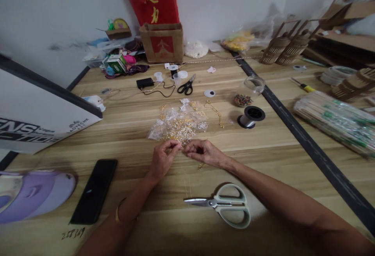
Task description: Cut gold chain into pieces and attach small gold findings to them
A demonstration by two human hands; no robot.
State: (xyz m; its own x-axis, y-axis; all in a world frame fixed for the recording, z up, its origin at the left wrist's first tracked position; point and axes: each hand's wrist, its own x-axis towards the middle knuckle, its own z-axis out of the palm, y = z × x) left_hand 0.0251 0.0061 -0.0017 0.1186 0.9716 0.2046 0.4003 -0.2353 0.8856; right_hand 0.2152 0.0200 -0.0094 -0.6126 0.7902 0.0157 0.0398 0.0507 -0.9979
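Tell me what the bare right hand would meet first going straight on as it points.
Most likely the bare left hand, close ahead of the right hand; the picture leaves unclear whether they touch.

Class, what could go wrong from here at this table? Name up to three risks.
Tiny gold and silver pieces lie heaped right beside the left hand and right hand; a nudge might scatter them. The pale scissors point toward the left forearm, which could get nicked if it shifts. The clear jar shows no lid, so a knock might spill its beads.
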